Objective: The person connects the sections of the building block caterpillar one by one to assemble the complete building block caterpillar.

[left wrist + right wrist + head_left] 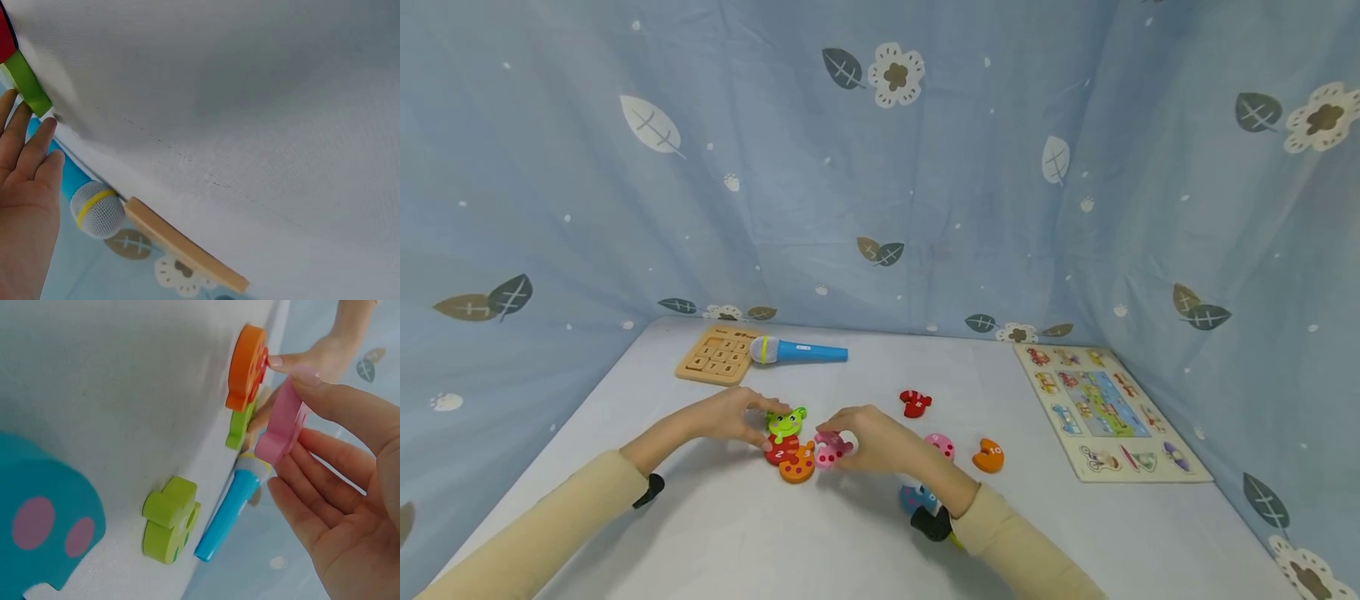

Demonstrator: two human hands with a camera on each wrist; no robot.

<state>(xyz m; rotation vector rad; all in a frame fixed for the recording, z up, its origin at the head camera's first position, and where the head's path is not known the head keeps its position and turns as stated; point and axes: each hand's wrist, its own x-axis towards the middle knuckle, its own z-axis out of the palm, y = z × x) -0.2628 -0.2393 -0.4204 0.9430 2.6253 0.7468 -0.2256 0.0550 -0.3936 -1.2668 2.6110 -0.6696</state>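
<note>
Blue leaf-printed cloth (820, 183) backs the white desk (700, 550). Head view: right hand (868, 442) pinches a pink piece (827, 455) just beside an orange piece (796, 467). Left wrist: left hand (25, 194), fingers nearly straight, touches the frog-faced green piece (30, 87); light contact could let it slide. Right wrist: a loosened thumb-and-finger pinch could drop the pink piece.

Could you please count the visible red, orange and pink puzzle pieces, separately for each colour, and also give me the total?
Red: 2 (near red piece, far red piece)
Orange: 2 (left orange piece, right orange piece)
Pink: 2 (held pink piece, partly hidden pink piece)
Total: 6
</note>
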